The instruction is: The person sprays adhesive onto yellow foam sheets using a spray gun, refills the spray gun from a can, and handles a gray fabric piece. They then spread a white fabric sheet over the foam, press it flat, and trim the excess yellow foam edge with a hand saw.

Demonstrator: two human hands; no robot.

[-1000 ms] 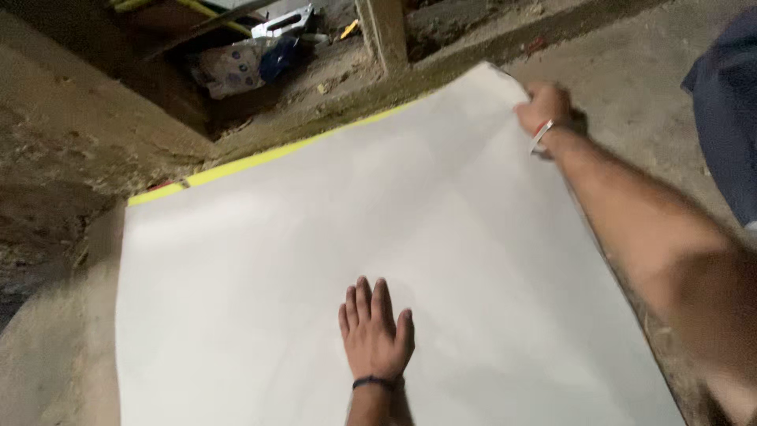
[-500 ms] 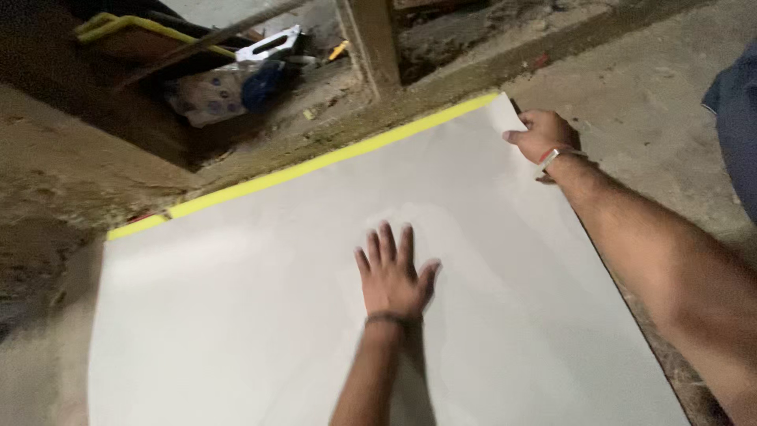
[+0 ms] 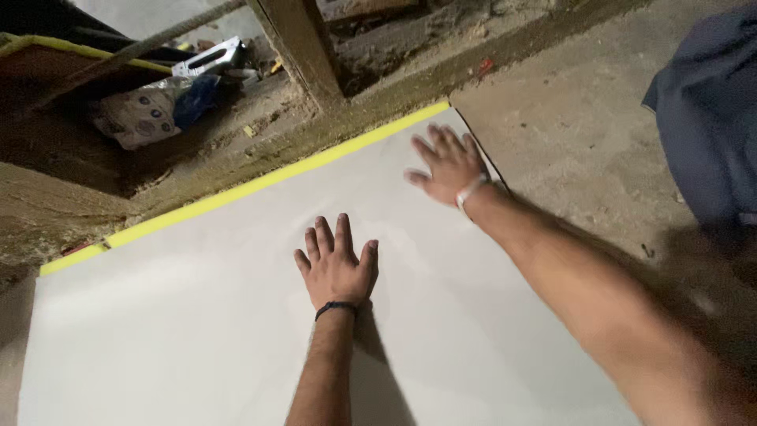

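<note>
The large white tile [image 3: 197,331], cut off at the frame's lower and left borders, lay flat on the sandy floor [image 3: 583,150] with its yellow far edge [image 3: 260,183] against the timber post [image 3: 303,51], the left hand [image 3: 337,268] pressed open-fingered mid-surface, the blurred right hand [image 3: 448,164] spread flat near the far right corner.

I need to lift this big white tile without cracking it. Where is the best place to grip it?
Probably by the right edge of the white tile, coming in from the bare floor. It lies flat, its yellow far edge butts against the ledge, and the right hand is already beside that edge.
</note>
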